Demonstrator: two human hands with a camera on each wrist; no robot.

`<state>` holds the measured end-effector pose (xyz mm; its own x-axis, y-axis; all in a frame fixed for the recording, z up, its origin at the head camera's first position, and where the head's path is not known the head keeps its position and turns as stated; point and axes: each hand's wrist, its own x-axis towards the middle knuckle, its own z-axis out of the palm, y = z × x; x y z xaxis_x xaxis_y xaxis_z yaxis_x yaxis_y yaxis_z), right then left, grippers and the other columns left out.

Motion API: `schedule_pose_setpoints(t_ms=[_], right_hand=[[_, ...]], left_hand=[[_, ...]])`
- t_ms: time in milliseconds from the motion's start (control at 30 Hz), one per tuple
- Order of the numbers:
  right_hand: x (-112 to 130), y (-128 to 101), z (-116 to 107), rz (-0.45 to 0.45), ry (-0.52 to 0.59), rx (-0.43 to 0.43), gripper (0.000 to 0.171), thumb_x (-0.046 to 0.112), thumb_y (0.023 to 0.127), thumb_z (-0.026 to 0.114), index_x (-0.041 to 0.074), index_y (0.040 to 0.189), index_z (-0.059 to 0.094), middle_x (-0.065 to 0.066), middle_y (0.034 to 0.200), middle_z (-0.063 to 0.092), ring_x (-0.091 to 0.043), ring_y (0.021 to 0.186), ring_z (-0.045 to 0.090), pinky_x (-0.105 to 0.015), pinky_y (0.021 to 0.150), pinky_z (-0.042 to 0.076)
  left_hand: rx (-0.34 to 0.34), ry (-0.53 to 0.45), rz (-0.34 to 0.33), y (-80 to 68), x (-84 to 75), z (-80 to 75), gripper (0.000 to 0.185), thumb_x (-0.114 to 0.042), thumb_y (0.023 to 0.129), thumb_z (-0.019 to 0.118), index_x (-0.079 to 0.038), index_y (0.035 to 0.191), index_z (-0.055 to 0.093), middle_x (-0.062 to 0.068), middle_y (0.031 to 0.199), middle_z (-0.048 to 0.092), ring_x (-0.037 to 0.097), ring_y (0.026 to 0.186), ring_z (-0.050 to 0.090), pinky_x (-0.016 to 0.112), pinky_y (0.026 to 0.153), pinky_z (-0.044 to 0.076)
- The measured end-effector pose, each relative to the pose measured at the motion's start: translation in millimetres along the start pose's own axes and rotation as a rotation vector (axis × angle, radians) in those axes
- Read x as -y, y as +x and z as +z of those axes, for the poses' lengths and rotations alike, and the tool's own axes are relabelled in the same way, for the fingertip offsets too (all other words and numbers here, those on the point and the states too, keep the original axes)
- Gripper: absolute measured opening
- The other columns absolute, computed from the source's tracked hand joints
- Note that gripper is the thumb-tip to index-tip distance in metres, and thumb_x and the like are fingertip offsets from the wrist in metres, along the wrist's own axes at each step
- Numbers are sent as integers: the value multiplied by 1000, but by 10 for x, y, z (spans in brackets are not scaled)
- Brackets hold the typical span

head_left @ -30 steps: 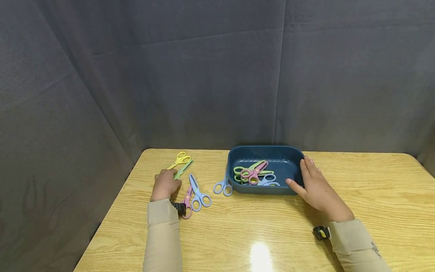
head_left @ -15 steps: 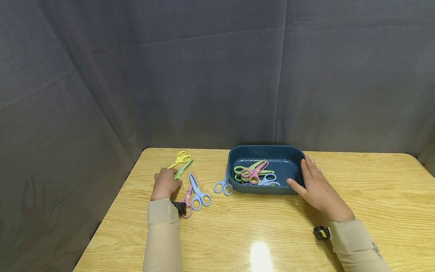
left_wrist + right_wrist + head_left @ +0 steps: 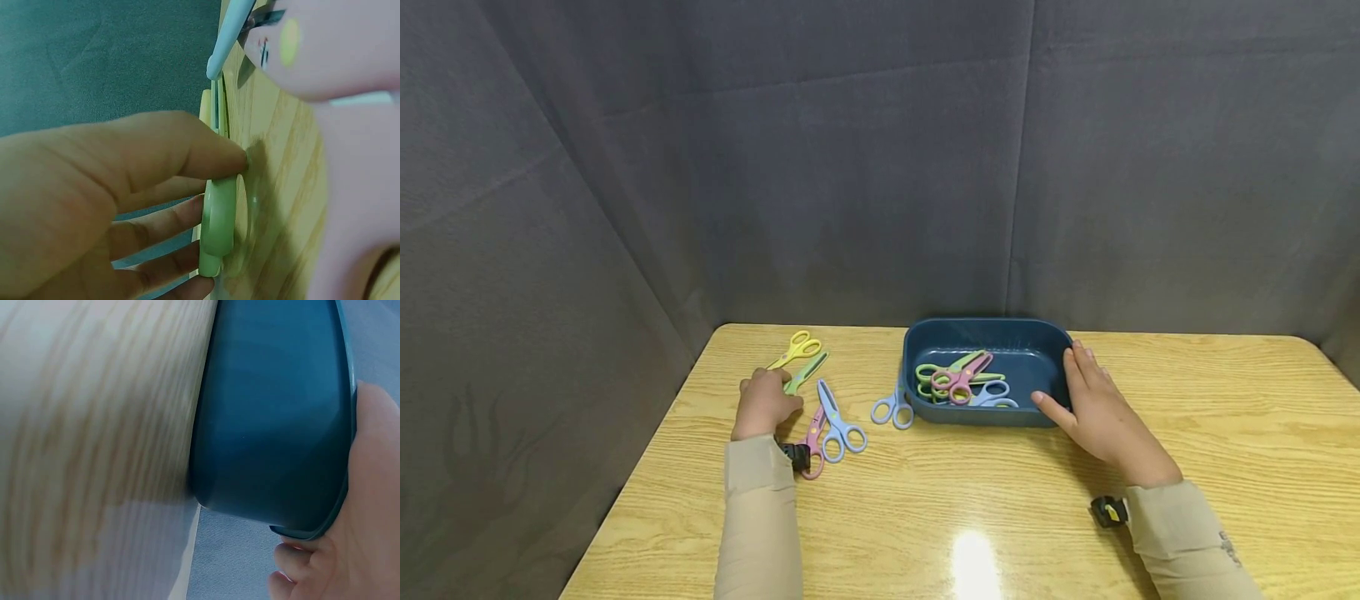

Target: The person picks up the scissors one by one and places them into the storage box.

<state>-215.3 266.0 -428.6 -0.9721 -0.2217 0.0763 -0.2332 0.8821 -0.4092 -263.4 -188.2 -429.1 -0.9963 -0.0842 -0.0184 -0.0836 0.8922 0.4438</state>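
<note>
My left hand [image 3: 764,403] lies at the table's left side, its thumb and fingers pinching the handle of the green scissors [image 3: 806,372]. The left wrist view shows that hand [image 3: 215,187] closed on the green handle loop [image 3: 219,219], with pink scissors [image 3: 350,125] close by. My right hand [image 3: 1093,412] rests against the right end of the dark blue tray [image 3: 985,329], fingers straight along its wall. In the right wrist view, the tray's wall [image 3: 275,412] fills the frame and the hand [image 3: 359,537] touches its rim. Several scissors [image 3: 958,382] lie in the tray.
Yellow scissors [image 3: 797,348] lie behind the green pair. Blue scissors [image 3: 838,423] and pink scissors [image 3: 812,442] lie beside my left wrist. Light blue scissors [image 3: 891,408] touch the tray's left wall. Grey cloth walls [image 3: 865,167] enclose the wooden table [image 3: 985,517].
</note>
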Motion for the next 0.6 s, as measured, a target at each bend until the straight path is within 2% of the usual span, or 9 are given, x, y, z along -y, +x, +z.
schedule_pose_setpoints(t_ms=[267,600], right_hand=[[3,13,1,5,0,-6,99,60,102,46,-16,155,9,-33,164,0,-49,151,1,-62,120,7],[-1,-8,-5,-10,16,2,99,59,102,47,-16,155,7,-33,164,-1,-49,151,0,-62,120,7]], left_hand=[[10,-29,-27,7,-9,-13,49,-13,84,74,9,126,65,28,122,58,44,105,50,49,86,46],[21,-40,-9,-12,-53,-58,49,-22,83,70,11,120,67,26,118,67,46,104,52,50,87,44]])
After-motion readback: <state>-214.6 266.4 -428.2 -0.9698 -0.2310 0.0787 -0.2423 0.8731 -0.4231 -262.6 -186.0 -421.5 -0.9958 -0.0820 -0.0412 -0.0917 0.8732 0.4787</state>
